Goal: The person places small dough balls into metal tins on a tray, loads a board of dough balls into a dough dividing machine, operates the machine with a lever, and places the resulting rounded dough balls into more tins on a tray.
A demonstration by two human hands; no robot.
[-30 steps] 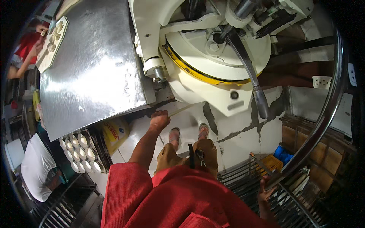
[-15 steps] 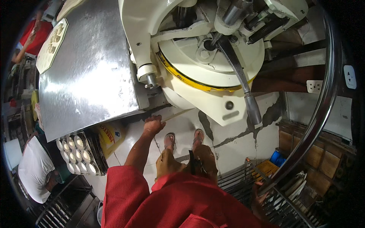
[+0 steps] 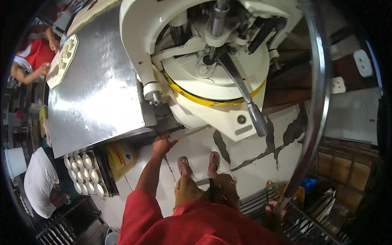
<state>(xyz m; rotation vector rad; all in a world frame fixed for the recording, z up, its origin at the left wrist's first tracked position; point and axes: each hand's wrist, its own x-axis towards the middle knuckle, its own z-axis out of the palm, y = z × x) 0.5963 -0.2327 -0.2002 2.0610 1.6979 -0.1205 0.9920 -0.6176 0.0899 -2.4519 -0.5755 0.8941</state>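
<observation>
My left hand (image 3: pixel 162 143) grips a thin pale rod (image 3: pixel 190 132) low beside the steel table (image 3: pixel 90 81) and below the cream-painted machine. My right hand (image 3: pixel 273 208), partly hidden at lower right, holds the lower end of a long curved chrome bar (image 3: pixel 316 106) that rises past the machine's right side. The machine (image 3: pixel 134 28) has a round plate with a yellow rim (image 3: pixel 192 96) and a dark lever with a grey grip (image 3: pixel 256 118) hanging over its front. My feet in sandals stand on cracked white tiles below.
A co-worker in red (image 3: pixel 32 57) works at a board of dough pieces (image 3: pixel 53 77). Someone in white (image 3: pixel 38 179) is at left. Stacked cupped trays (image 3: pixel 83 171) and a yellow container (image 3: pixel 120 159) sit below the table. A metal rack (image 3: pixel 253 200) stands lower right, wall sockets (image 3: pixel 362 62) upper right.
The chrome bar has swung leftward, standing more upright beside the machine. The view has shifted slightly, the machine now appearing further left. The co-worker's hands have moved at the board.
</observation>
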